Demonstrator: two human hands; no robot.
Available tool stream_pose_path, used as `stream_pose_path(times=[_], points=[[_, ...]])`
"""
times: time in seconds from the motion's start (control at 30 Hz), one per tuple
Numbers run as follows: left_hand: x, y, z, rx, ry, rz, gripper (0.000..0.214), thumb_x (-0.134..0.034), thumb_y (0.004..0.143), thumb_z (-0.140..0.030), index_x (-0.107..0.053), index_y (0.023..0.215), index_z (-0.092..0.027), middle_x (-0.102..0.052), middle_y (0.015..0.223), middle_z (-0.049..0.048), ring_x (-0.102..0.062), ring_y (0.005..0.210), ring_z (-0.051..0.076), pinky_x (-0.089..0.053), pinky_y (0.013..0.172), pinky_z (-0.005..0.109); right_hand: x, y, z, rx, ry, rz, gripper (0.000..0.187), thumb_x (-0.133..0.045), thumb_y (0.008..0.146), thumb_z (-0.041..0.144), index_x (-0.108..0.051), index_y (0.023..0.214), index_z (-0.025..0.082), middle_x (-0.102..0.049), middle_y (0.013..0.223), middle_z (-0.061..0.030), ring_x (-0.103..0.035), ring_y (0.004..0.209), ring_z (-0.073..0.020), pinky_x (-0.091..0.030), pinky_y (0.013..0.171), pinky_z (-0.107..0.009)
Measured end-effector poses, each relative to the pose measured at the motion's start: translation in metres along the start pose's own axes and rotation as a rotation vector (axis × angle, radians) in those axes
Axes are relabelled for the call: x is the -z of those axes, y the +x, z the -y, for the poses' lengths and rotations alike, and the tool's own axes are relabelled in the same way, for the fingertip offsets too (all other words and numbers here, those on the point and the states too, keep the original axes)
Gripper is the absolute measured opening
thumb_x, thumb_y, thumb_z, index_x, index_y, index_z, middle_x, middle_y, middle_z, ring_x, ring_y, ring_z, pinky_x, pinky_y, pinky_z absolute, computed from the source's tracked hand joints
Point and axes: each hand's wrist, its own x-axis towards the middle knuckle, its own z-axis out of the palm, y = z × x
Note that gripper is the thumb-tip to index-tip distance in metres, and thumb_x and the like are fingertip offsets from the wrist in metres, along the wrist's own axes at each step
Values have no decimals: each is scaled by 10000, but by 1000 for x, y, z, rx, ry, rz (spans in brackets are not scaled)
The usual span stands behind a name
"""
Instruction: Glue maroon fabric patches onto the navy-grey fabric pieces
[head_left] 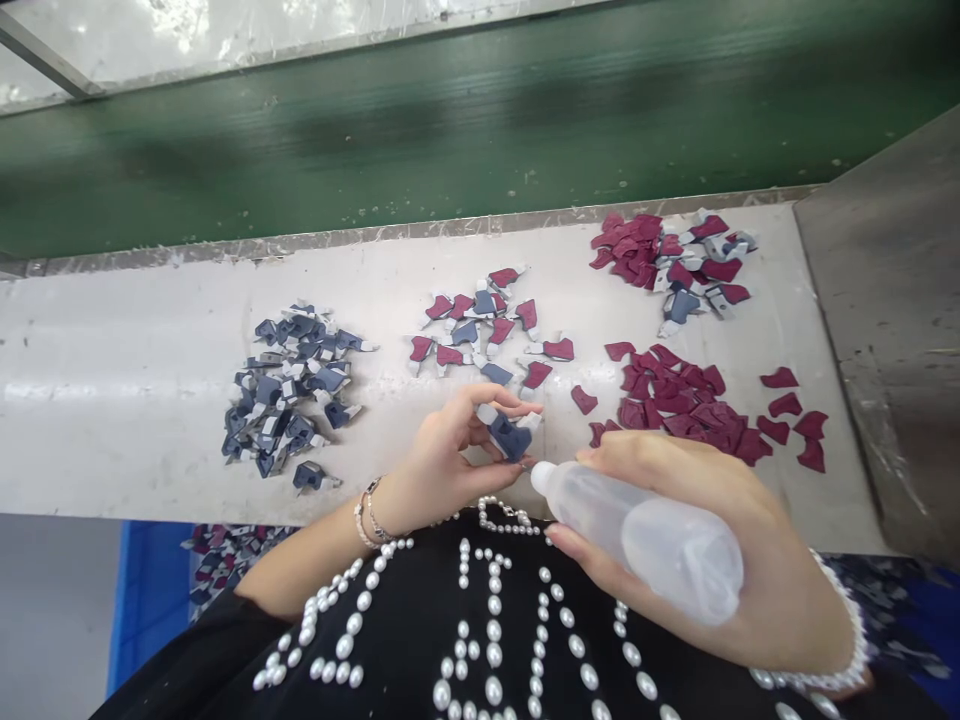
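Between the thumb and fingers of my left hand [442, 460] is a small dark-blue and grey plastic part [510, 435]. My right hand [720, 520] is wrapped round a translucent squeeze bottle [637, 540], tilted with its white nozzle beside the held part; whether nozzle and part touch I cannot tell. Close beyond my hands lies a loose group of grey parts [480, 320], several with maroon faces and a few with blue ones. A heap of flat maroon pieces [690, 400] spreads just past my right hand.
Blue-grey parts [289, 390] are piled at the left. Maroon pieces and grey parts [709, 265] lie mixed at the far right. A green conveyor belt [450, 130] runs behind the white table [135, 380]. A metal panel [892, 300] borders the right; a blue bin [150, 600] stands below left.
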Motion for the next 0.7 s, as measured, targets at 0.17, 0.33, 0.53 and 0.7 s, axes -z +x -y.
stream_pose_path(times=[0.17,0.33,0.53,0.7], points=[[0,-1,1,-38,39,-26,453,-741,804,-123,-468,1151,-226,-663,1235,99,-721,853,146,-617,763,264,1,0,1,-40,21,-78,248,-692,831,313,-448,790,291,-612,689,50,-637,591,-177,-522,509,-295],[0,-2,1,-30,64,-53,439,-743,804,-135,-468,1136,-216,-662,1239,110,-717,825,145,-622,745,279,-3,1,2,-4,6,-31,252,-698,820,341,-453,802,288,-618,704,46,-622,575,-174,-524,518,-305],[0,-2,0,-37,60,-39,442,-742,798,-115,-474,1132,-220,-677,1227,105,-720,934,173,-617,790,276,2,4,3,-36,26,-108,254,-700,824,272,-450,780,267,-601,689,60,-623,586,-133,-489,512,-263],[-1,-1,-1,-48,33,-27,452,-744,790,-92,-477,1131,-223,-684,1212,99,-723,959,182,-623,792,274,6,5,4,-58,34,-77,217,-698,835,308,-484,839,273,-610,720,62,-617,603,-125,-496,543,-254]])
